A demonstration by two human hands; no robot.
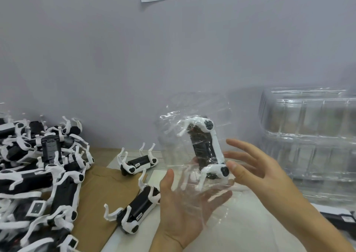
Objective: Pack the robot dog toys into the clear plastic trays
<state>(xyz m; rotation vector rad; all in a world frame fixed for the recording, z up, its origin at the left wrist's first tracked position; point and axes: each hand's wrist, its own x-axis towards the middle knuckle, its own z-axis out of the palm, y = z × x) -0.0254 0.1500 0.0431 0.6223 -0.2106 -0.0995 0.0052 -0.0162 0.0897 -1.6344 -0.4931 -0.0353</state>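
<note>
Left hand (185, 203) cradles the clear plastic tray (194, 145), fingers flat; the robot dog toy (207, 149) stands lengthwise inside, right hand (256, 167) spread alongside.

glossy clear plastic tray (194, 136), smooth black-and-white plastic robot dog (207, 149), matt brown cardboard (96, 194).

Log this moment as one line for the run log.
left hand under clear tray | robot dog toy inside | right hand open beside
</note>
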